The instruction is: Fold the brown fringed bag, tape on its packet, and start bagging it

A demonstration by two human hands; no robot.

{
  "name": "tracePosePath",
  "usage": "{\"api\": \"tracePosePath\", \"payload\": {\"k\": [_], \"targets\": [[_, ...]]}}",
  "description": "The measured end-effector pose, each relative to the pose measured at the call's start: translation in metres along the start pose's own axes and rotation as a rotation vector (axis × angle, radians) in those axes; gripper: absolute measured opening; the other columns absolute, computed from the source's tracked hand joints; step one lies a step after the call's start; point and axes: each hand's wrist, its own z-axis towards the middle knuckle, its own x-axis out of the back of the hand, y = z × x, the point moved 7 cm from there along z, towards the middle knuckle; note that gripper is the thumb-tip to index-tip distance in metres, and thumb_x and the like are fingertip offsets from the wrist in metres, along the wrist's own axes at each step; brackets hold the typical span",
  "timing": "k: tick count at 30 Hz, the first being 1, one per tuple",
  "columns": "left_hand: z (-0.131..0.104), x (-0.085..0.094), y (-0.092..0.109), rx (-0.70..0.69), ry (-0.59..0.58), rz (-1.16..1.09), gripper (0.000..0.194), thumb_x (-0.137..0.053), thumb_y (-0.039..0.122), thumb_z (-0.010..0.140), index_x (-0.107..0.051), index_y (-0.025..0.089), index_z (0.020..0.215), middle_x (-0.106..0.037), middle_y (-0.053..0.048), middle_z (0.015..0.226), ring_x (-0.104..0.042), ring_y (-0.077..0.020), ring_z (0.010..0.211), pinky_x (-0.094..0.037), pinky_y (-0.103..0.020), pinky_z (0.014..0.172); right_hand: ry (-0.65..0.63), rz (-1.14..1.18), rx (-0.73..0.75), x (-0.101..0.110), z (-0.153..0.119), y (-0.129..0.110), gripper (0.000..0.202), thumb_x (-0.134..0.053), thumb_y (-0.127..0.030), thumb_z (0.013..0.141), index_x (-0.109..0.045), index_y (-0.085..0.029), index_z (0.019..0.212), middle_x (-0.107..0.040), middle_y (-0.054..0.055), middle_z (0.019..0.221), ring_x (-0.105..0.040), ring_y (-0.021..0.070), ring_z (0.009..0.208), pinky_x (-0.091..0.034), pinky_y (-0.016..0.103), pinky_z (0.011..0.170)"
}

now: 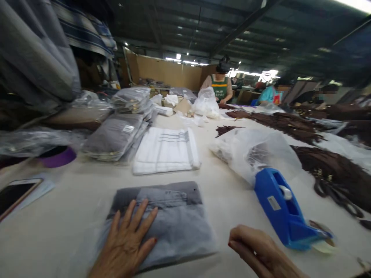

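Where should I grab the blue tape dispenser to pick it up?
Probably around the tall rounded back of the blue tape dispenser, coming from above. Its low nose with the tape end points toward you, near the right hand, so keep fingers off that end.

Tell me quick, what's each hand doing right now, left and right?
Left hand: open, fingers spread, pressing flat on the bagged grey towel.
Right hand: fingers curled loosely, holding nothing visible, just short of the blue tape dispenser.

A bagged towel (171,220) is pressed under the left fingers (136,220); a tape dispenser (285,210) is set right of the right fingers (246,239).
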Motion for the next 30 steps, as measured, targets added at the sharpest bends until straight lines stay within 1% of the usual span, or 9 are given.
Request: {"api": "tracePosePath", "payload": {"k": [3, 5, 10, 14, 16, 21, 24, 26, 30], "targets": [[0.006, 0.011, 0.004, -0.006, 0.023, 0.055, 0.057, -0.043, 0.045, 0.086, -0.028, 0.031, 0.139, -0.025, -0.004, 0.149, -0.016, -0.0304, 0.137, -0.006, -0.049, 0.109, -0.265, -0.095, 0.168, -0.012, 0.06, -0.04, 0.024, -0.039, -0.034, 0.092, -0.054, -0.021, 0.079, -0.057, -0.001, 0.072, -0.052, 0.0101, 0.067, -0.038, 0.02, 0.063], [0.007, 0.013, 0.004, 0.001, 0.016, 0.056, 0.058, -0.044, 0.045, 0.086, -0.028, 0.03, 0.139, -0.026, -0.005, 0.149, -0.017, -0.0313, 0.136, -0.005, -0.049, 0.109, -0.401, -0.182, 0.218, -0.026, 0.094, -0.047, 0.02, -0.045, -0.029, 0.089, -0.055, -0.02, 0.073, -0.056, -0.002, 0.066, -0.049, 0.0095, 0.061, -0.033, 0.02, 0.057], [0.006, 0.012, 0.003, 0.015, 0.001, 0.026, 0.06, -0.045, 0.047, 0.085, -0.027, 0.031, 0.14, -0.024, -0.007, 0.149, -0.017, -0.0334, 0.136, -0.005, -0.051, 0.108, -0.49, -0.307, 0.105, -0.059, 0.154, -0.02, 0.013, -0.065, -0.025, 0.073, -0.06, -0.02, 0.063, -0.054, -0.003, 0.055, -0.046, 0.0097, 0.052, -0.027, 0.022, 0.05], [0.006, 0.01, 0.003, 0.014, -0.014, 0.01, 0.06, -0.046, 0.047, 0.084, -0.027, 0.031, 0.14, -0.023, -0.006, 0.15, -0.017, -0.0339, 0.136, -0.006, -0.052, 0.108, -0.393, -0.331, -0.071, -0.059, 0.174, 0.013, 0.029, -0.078, -0.043, 0.057, -0.06, -0.02, 0.057, -0.054, -0.004, 0.05, -0.048, 0.0113, 0.05, -0.027, 0.022, 0.045], [0.006, 0.01, 0.002, 0.018, -0.008, 0.002, 0.06, -0.046, 0.046, 0.085, -0.027, 0.03, 0.14, -0.022, -0.006, 0.15, -0.017, -0.0339, 0.136, -0.006, -0.051, 0.109, -0.298, -0.351, -0.152, -0.047, 0.173, 0.027, 0.033, -0.077, -0.048, 0.056, -0.059, -0.02, 0.057, -0.055, -0.003, 0.051, -0.049, 0.0125, 0.05, -0.027, 0.022, 0.044], [0.005, 0.011, 0.004, 0.015, 0.015, 0.0, 0.059, -0.043, 0.047, 0.086, -0.026, 0.03, 0.14, -0.024, -0.005, 0.149, -0.018, -0.0325, 0.136, -0.005, -0.05, 0.109, 0.059, -0.417, -0.178, -0.023, 0.125, 0.02, 0.025, -0.046, -0.033, 0.089, -0.064, -0.016, 0.083, -0.065, 0.006, 0.075, -0.059, 0.0177, 0.072, -0.044, 0.028, 0.064], [0.007, 0.013, 0.006, 0.024, 0.011, 0.019, 0.059, -0.043, 0.048, 0.086, -0.025, 0.031, 0.14, -0.023, -0.005, 0.15, -0.018, -0.0316, 0.136, -0.006, -0.05, 0.109, 0.311, -0.444, 0.268, -0.045, 0.081, -0.029, 0.032, -0.039, -0.03, 0.092, -0.058, -0.014, 0.112, -0.064, 0.012, 0.109, -0.056, 0.0211, 0.105, -0.044, 0.034, 0.089], [0.008, 0.013, 0.003, 0.021, -0.001, 0.04, 0.06, -0.044, 0.049, 0.086, -0.024, 0.032, 0.14, -0.022, -0.004, 0.15, -0.018, -0.0312, 0.136, -0.011, -0.05, 0.109, 0.388, -0.556, 0.509, -0.075, 0.058, -0.051, 0.046, -0.043, -0.04, 0.089, -0.051, -0.011, 0.124, -0.057, 0.016, 0.123, -0.048, 0.0275, 0.119, -0.044, 0.041, 0.093], [-0.007, 0.008, -0.022, -0.015, -0.141, 0.018, 0.061, -0.042, 0.052, 0.087, -0.018, 0.035, 0.141, -0.027, -0.003, 0.149, -0.03, -0.0272, 0.132, -0.03, -0.046, 0.104, 0.387, -0.717, 0.529, -0.115, 0.052, -0.052, 0.065, -0.046, -0.055, 0.084, -0.047, -0.009, 0.13, -0.053, 0.022, 0.127, -0.049, 0.0326, 0.119, -0.047, 0.046, 0.087]]}}
